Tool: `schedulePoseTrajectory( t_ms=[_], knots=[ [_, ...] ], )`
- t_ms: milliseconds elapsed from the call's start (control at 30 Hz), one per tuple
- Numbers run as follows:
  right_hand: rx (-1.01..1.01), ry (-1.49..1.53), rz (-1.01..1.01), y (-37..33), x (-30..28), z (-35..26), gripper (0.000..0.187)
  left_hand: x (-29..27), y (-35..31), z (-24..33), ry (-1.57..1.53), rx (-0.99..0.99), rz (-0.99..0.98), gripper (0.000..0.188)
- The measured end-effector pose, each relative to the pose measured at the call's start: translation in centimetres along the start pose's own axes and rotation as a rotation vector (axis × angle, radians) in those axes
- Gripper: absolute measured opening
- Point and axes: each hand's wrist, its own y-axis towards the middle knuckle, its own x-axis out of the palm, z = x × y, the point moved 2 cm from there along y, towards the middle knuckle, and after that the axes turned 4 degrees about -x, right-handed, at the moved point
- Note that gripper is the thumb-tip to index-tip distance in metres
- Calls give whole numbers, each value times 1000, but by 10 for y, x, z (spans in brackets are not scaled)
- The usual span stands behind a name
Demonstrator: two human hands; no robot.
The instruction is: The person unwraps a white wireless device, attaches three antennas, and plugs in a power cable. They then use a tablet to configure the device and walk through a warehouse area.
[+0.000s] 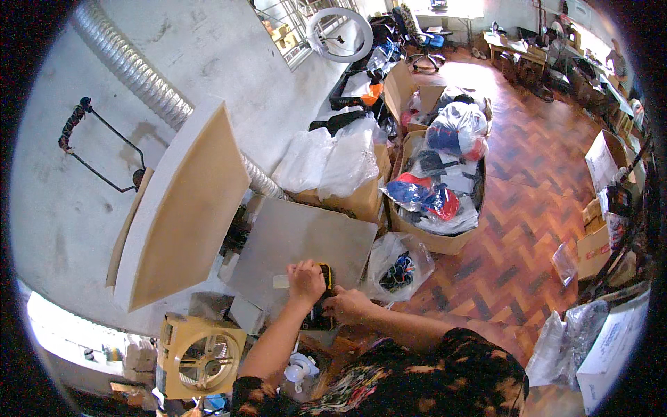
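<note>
Close to the near edge of a flat grey panel (299,240), I have a yellow-and-black power tool (325,275) that looks like a cordless drill. My left hand (306,281) is closed around its far, yellow end, fingers curled. From the right, my right hand (347,306) grips the dark middle part, its fingers bent. The black lower end (316,321) shows below the hands. What the tool's tip touches cannot be made out. A small pale piece (280,281) lies on the panel beside my left hand.
A tall tan board (187,208) leans at left. Below it stands a yellow frame with a round fan (207,361). A clear bag of cables (397,271) sits right of the panel. Beyond are an open carton of bagged goods (438,240) and plastic-wrapped packs (333,160).
</note>
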Motion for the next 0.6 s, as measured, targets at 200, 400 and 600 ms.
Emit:
schedulePoseTrajectory(
  t_ms=[200, 400, 600],
  knots=[
    [43, -42, -29, 0, -4, -4, 31, 6, 0, -1, -204, 42, 105, 9],
    [90, 13, -19, -2, -10, -11, 36, -20, -4, -18, -654, -217, 175, 11],
    [3, 193, 187, -13, -34, -3, 46, -69, -68, -8, -1349, -726, 230, 4]
  ],
)
